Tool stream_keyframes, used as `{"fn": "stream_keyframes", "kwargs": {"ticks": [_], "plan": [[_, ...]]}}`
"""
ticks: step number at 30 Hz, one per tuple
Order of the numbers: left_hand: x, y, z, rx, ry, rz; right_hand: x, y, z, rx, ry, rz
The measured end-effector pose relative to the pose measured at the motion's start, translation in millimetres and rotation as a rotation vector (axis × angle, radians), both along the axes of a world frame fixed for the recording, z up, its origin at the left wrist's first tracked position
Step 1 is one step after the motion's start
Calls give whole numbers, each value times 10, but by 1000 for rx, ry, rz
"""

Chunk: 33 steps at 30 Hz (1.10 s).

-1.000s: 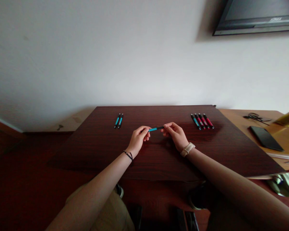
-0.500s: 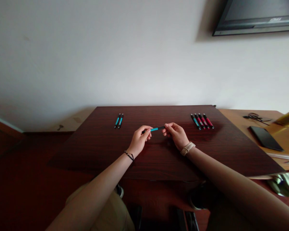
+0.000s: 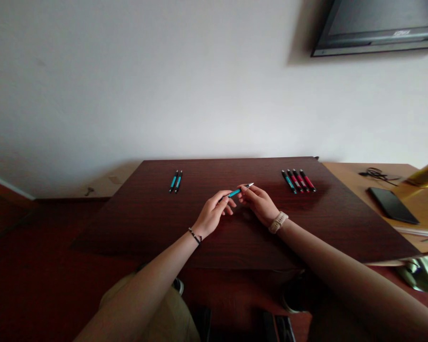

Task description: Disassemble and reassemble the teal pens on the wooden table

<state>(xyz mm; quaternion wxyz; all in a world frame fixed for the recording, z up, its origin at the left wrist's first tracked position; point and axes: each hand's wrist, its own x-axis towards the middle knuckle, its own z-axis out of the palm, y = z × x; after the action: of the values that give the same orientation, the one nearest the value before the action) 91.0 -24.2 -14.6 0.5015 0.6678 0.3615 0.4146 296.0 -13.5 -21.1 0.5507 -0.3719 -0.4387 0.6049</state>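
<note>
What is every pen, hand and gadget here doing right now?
Blue pen: held above the table, tip pointing right.
Left hand: gripping the pen's back end.
Right hand: fingers on the pen near its tip.
Two blue pens: lying side by side.
Row of four pens: lying side by side, untouched.
Phone: flat, screen dark.
Wall screen: dark.

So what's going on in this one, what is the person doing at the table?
A person seated at a dark wooden table holds a blue pen between both hands above the middle of the tabletop. The left hand pinches its lower end, the right hand grips near the silver tip, which points up and to the right. Two blue pens lie side by side at the far left, and a row of four pens, one blue and three red, lies at the far right.
</note>
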Motion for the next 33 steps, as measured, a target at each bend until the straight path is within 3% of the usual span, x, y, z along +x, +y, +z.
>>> {"fn": "stream_keyframes", "kwargs": {"ticks": [8,16,23,33], "plan": [[67,-73,77,31,66,-58,69,15,53,-20,33,-26],[199,-17,194,67,60,84,196,-64,184,47,-44,89],[571,180,305,97,-16,135,313,-178,333,139,-240,136],[1174,339,440,-123,-233,15,591,-115,383,204,-320,37]]}}
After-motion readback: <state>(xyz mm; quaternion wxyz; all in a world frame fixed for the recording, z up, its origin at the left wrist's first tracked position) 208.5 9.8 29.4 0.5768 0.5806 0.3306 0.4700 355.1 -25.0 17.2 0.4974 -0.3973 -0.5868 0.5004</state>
